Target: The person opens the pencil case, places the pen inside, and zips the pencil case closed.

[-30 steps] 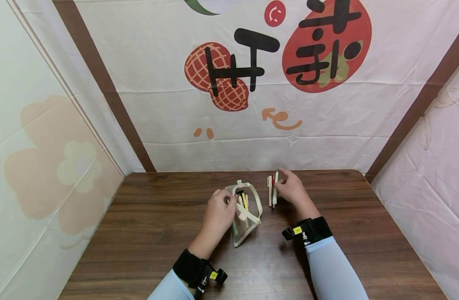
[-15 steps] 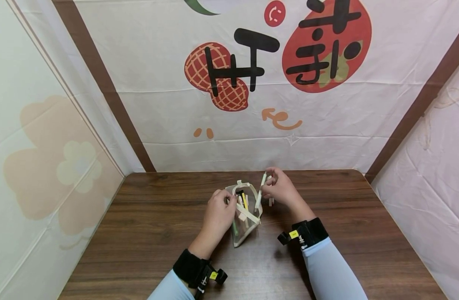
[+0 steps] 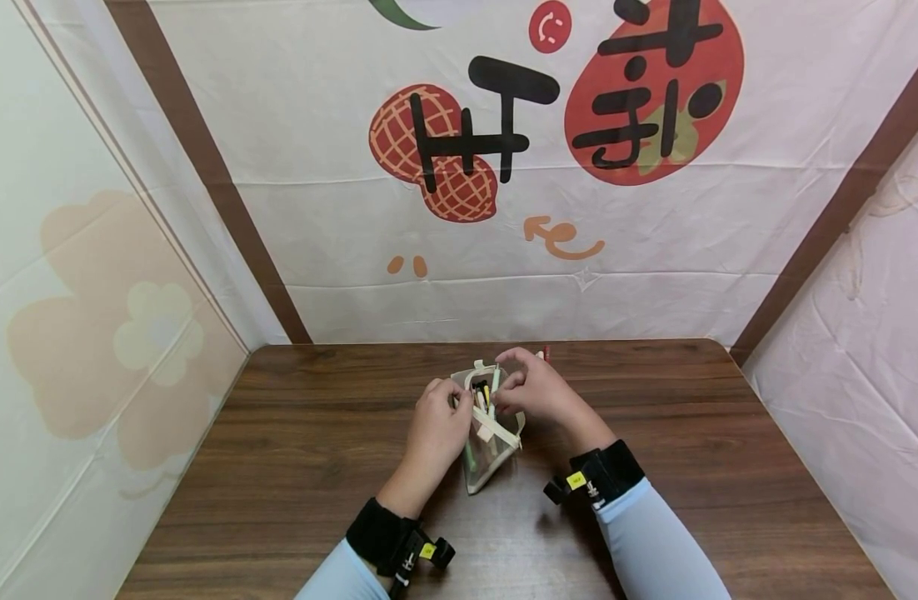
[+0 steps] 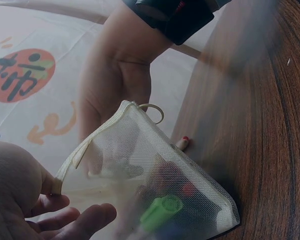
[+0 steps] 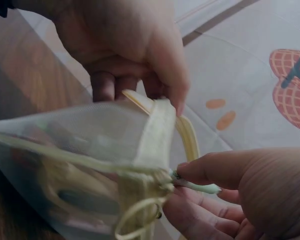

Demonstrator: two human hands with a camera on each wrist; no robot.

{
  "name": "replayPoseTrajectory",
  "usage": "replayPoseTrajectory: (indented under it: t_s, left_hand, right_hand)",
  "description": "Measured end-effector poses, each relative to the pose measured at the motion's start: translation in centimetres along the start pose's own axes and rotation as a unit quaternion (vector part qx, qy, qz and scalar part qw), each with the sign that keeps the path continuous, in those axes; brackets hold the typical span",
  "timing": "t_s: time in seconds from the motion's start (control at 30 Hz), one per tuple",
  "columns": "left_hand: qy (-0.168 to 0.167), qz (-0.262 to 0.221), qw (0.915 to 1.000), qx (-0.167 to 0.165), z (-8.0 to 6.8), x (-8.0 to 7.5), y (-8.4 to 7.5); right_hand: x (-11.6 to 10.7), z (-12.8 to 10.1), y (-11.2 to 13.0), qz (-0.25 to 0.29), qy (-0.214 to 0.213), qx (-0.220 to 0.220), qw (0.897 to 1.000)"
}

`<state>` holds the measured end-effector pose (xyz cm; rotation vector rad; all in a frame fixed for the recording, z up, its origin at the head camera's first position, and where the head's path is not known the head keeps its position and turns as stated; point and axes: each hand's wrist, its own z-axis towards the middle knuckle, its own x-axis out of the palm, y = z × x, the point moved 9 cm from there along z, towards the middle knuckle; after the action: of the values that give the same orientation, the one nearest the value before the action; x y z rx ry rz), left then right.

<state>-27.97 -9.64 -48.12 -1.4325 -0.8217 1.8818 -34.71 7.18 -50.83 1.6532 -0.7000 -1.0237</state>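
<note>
A mesh pencil case (image 3: 480, 479) with cream edging stands on the table, its mouth spread. My left hand (image 3: 438, 425) pinches the left side of its rim between thumb and fingers. Above the opening my right hand (image 3: 537, 390) holds a pale green pen (image 5: 205, 188) between thumb and fingers, one end at the zip edge of the case. Inside the case lie several pens, among them a yellow one (image 3: 486, 394), and a bright green marker (image 4: 162, 212) shows through the mesh.
A red-ended pen (image 3: 546, 354) lies on the brown wooden table (image 3: 316, 433) behind my right hand, mostly hidden by it. A printed white cloth (image 3: 339, 208) hangs along the table's back edge.
My right hand has picked up the pale green pen from beside the case and carried it left to the case's opening. My left hand has stayed on the rim.
</note>
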Motion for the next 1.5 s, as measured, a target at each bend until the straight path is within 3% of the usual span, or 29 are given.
replayPoseTrajectory:
  t_s: [0.13,0.33,0.63,0.8,0.93,1.03,1.23,1.37,1.5]
  left_hand:
    - [0.004,-0.003,1.0,-0.005,0.0,0.0,0.1]
    - [0.014,-0.012,0.9997,-0.016,-0.1,0.1,0.2]
    - [0.015,-0.007,0.9997,-0.016,-0.1,0.1,0.3]
    - [0.012,-0.005,0.9998,-0.015,-0.1,0.0,0.3]
    - [0.004,0.002,0.9999,-0.01,-0.1,-0.2,0.2]
    - [0.005,0.0,1.0,-0.007,-0.1,-0.1,0.1]
    - [0.008,-0.001,1.0,-0.005,-0.2,-0.1,0.0]
    - [0.008,0.0,0.9999,-0.008,-0.3,-0.1,-0.1]
    - [0.01,0.001,0.9999,-0.014,-0.3,-0.1,0.0]
  right_hand:
    - [0.9,0.0,0.2,-0.031,0.021,-0.011,0.999]
    - [1.3,-0.1,0.3,-0.089,0.012,-0.021,0.996]
    - [1.6,0.3,-0.2,-0.095,-0.003,-0.003,0.995]
    - [0.8,0.3,-0.3,-0.112,-0.019,-0.005,0.994]
    - [-1.0,0.2,-0.6,-0.125,-0.062,-0.004,0.99]
    - [-2.8,0.1,-0.9,-0.187,-0.117,-0.006,0.975]
    - [-5.6,-0.2,-1.6,-0.322,-0.203,0.007,0.925]
    - [-6.7,-0.3,-2.3,-0.346,-0.227,0.02,0.91]
    - [-7.4,-0.1,-3.4,-0.341,-0.233,0.029,0.91]
